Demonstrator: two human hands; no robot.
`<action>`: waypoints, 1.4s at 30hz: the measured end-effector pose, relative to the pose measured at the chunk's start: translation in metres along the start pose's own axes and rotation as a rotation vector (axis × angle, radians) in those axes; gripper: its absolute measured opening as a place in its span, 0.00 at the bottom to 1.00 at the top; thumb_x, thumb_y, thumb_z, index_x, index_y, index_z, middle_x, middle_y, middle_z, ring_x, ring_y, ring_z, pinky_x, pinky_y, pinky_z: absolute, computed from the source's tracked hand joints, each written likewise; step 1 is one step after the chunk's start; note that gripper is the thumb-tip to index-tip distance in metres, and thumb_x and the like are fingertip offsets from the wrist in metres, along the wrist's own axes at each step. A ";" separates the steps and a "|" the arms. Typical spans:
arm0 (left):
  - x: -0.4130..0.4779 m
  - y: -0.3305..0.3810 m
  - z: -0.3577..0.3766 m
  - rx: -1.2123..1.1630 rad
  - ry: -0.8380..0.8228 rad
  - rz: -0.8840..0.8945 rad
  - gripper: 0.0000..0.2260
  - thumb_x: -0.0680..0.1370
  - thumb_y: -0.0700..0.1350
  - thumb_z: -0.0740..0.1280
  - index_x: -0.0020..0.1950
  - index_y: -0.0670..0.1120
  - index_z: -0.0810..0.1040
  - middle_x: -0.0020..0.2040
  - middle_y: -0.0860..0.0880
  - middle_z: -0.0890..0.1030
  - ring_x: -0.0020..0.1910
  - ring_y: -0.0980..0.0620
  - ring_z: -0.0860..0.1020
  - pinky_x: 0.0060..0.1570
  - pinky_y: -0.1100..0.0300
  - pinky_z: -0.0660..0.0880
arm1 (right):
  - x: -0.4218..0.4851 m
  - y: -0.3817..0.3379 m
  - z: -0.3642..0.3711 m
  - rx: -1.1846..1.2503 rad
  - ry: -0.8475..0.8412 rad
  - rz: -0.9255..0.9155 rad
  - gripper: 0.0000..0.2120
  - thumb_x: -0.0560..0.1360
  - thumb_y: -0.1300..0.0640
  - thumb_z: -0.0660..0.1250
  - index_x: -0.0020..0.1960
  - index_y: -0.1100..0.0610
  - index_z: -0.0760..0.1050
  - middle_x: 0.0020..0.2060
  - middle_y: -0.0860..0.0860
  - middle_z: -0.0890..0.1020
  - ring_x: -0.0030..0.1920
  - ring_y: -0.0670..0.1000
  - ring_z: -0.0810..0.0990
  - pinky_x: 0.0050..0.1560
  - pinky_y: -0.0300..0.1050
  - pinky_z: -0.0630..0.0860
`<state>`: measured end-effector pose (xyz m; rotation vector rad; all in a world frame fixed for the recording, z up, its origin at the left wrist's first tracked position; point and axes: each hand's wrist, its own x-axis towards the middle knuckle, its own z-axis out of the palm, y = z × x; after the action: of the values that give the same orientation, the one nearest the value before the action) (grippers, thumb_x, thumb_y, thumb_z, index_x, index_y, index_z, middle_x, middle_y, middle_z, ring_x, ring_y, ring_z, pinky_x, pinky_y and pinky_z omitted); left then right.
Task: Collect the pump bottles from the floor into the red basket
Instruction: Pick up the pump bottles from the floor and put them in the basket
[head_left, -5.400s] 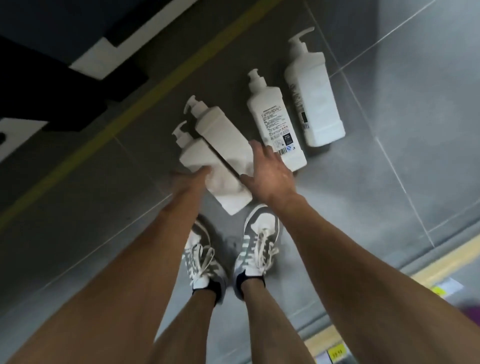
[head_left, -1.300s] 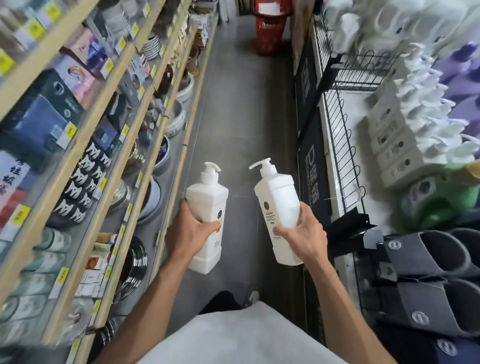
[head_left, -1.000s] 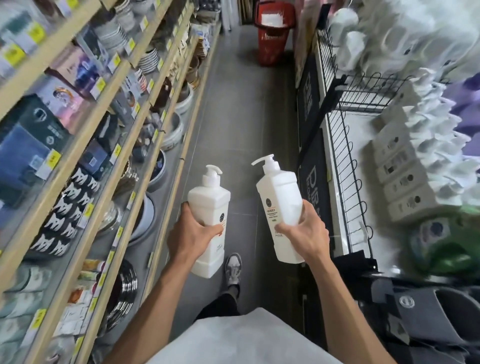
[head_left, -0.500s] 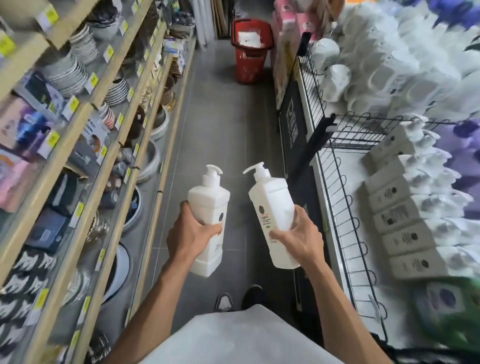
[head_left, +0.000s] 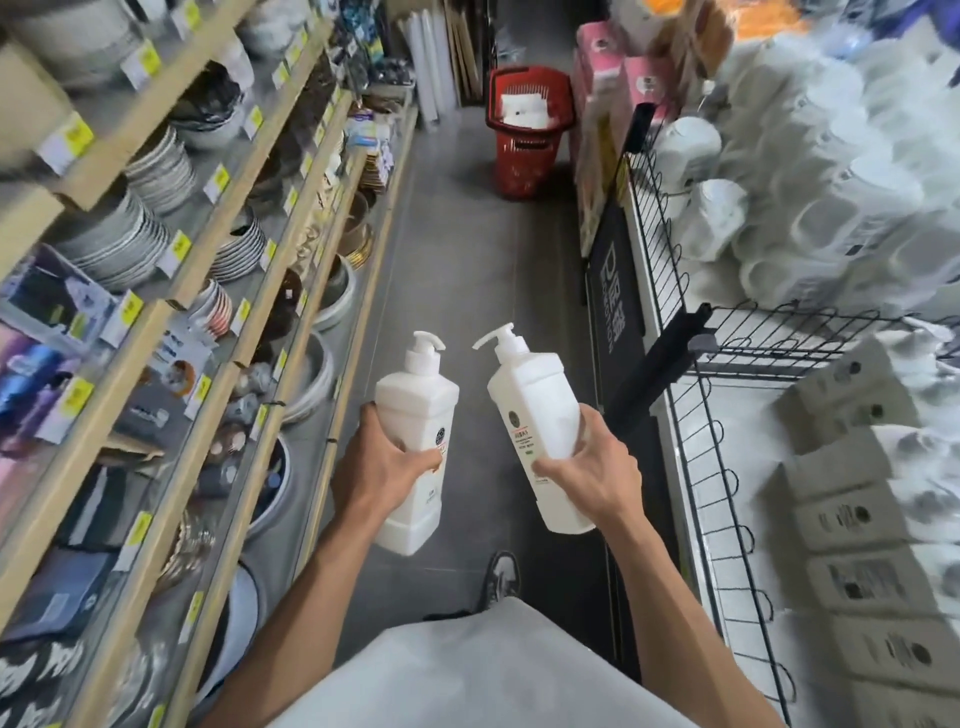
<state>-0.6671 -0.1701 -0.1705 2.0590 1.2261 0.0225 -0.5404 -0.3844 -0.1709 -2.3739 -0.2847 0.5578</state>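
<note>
Bottles, 2, white: my left hand (head_left: 382, 470) grips one bottle (head_left: 415, 447), my right hand (head_left: 592, 475) grips the other bottle (head_left: 540, 415); red basket (head_left: 524, 156) stands far ahead.

I'm standing in a narrow shop aisle with a grey tiled floor (head_left: 457, 270) running ahead. Wooden shelves (head_left: 47, 488) line the left side, stacked with plates (head_left: 156, 171), and yellow price tags (head_left: 67, 140) are fixed along their front edges. On the right, a black wire rack (head_left: 670, 353) holds white packs (head_left: 831, 156) and grey boxes (head_left: 857, 519). The light is even and bright.
</note>
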 end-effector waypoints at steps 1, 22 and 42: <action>0.012 0.009 0.001 -0.006 0.008 -0.005 0.36 0.62 0.56 0.79 0.63 0.53 0.64 0.52 0.49 0.81 0.49 0.42 0.81 0.51 0.46 0.78 | 0.015 -0.004 -0.004 -0.004 -0.004 -0.004 0.35 0.63 0.47 0.77 0.67 0.45 0.67 0.51 0.44 0.80 0.48 0.53 0.80 0.46 0.46 0.71; 0.274 0.149 0.023 -0.054 -0.130 0.043 0.34 0.58 0.59 0.79 0.57 0.55 0.65 0.48 0.53 0.79 0.45 0.45 0.80 0.50 0.47 0.78 | 0.287 -0.091 -0.030 -0.063 -0.018 0.034 0.36 0.64 0.47 0.77 0.68 0.45 0.66 0.52 0.44 0.78 0.49 0.52 0.81 0.47 0.47 0.78; 0.556 0.325 0.027 -0.011 -0.103 0.086 0.35 0.60 0.58 0.79 0.58 0.56 0.63 0.49 0.54 0.79 0.47 0.43 0.80 0.51 0.46 0.78 | 0.587 -0.185 -0.060 -0.005 0.024 0.058 0.37 0.63 0.45 0.76 0.68 0.46 0.65 0.53 0.47 0.79 0.49 0.55 0.80 0.48 0.47 0.75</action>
<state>-0.1077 0.1509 -0.1831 2.0757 1.0724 -0.0363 -0.0037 -0.0785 -0.1938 -2.3985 -0.2074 0.5563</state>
